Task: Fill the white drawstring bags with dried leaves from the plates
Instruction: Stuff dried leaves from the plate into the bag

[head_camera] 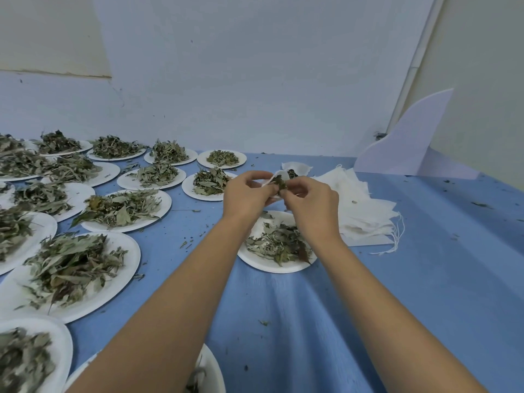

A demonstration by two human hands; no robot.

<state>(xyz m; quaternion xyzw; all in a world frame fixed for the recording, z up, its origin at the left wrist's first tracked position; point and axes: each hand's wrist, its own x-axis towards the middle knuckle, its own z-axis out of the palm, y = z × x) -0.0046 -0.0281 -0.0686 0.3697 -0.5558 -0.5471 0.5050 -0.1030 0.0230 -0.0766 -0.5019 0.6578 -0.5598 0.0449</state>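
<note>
White cloth first: our left hand point(246, 194) pinches the mouth of a small drawstring bag point(276, 175), held in the air above the near plate point(263, 265). Our right hand point(314, 202) grips a tuft of dried leaves point(282, 185) at that mouth. We judge the stuffing step to be under way.

The opening looks narrow and partly folded, so the brittle leaves could catch on its edge, crumble and fall. Most would land back on the plate, but some could scatter over the blue bench point(425, 279), which carries crumbs. If our left grip slackens, the mouth may close, or the bag may tip and spill.

Just to the right, the stack of empty bags point(365, 205) trails loose strings that a sweeping wrist could snag. A second bag point(300, 167), with leaves showing, lies just behind our hands.
</note>
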